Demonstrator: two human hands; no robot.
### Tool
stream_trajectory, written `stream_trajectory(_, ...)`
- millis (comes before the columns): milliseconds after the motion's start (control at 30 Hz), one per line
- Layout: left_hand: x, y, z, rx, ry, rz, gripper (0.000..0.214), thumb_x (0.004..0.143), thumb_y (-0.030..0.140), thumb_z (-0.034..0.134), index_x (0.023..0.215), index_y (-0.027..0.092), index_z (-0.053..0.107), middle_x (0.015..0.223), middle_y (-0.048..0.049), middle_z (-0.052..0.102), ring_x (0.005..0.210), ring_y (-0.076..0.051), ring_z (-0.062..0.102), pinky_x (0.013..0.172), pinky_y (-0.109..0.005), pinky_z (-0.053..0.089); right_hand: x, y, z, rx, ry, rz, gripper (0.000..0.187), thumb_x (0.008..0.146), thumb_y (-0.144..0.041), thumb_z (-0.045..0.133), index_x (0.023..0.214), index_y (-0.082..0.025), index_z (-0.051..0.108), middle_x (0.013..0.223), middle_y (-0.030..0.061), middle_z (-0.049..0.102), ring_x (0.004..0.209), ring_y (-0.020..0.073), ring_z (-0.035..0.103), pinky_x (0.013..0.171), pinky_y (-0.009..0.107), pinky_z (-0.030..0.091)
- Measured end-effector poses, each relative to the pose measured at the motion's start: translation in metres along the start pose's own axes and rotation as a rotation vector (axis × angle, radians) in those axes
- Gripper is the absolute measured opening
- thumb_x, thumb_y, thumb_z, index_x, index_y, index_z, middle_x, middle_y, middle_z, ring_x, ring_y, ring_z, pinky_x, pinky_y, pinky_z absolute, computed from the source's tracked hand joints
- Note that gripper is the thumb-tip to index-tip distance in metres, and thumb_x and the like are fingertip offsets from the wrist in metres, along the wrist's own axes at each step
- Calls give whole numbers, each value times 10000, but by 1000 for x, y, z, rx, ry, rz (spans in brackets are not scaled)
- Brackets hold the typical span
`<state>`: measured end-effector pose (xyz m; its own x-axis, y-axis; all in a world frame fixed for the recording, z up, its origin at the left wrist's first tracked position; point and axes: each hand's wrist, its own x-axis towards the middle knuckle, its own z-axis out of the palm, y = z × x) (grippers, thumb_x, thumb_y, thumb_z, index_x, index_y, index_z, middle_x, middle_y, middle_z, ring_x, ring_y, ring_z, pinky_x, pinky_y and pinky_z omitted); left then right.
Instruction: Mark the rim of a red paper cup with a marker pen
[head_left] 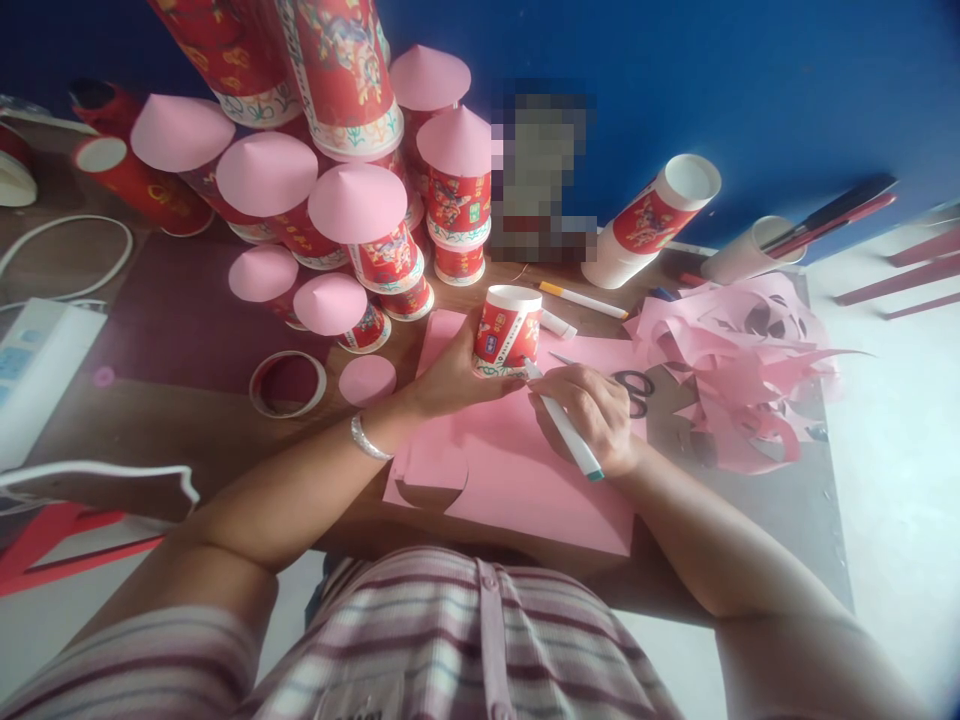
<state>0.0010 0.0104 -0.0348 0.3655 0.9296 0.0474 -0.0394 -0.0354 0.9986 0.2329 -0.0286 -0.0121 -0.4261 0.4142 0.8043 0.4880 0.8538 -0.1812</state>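
A red printed paper cup with a white rim is held upright over a pink paper sheet. My left hand wraps round its left side and lower edge. Green marks run along the white band at its base. In my right hand is a white marker pen with a green end, its tip at or very near that band. Behind the right hand lies a pair of scissors, partly hidden. A white marker and a yellow-and-white marker lie beyond the cup.
Several cups with pink paper cones stand at back left beside taller cup stacks. A tape roll and a pink paper disc lie left. Pink paper scraps and a pen cup occupy the right. A cup stack leans behind.
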Motion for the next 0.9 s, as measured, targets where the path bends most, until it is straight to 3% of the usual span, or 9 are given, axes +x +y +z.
stream_trajectory(300,0,-2,1,11,2,-15,1043,729,721,1130,1466,211,596,1372,-158,810,1262,-345,832,1031,-472,735,3,-1,-3,-12,-37,-10,194,1155,-112,724,1324,-206,743,998,49,819,746,184,754,645,309,611)
stream_trajectory(567,1,-4,1,-33,-11,-9,1075,722,705,1143,1498,218,580,1357,-160,820,1220,-334,835,967,-436,725,0,-4,-2,-40,-26,15,293,1107,-103,738,1368,-236,727,971,35,836,718,194,765,647,319,630)
stream_trajectory(900,1,7,3,2,-16,8,1017,732,739,1127,1453,232,620,1332,-142,808,1218,-328,827,1015,-465,729,1,-3,-1,9,-9,5,421,1091,-106,781,1492,-213,709,1002,36,839,761,194,756,690,314,626)
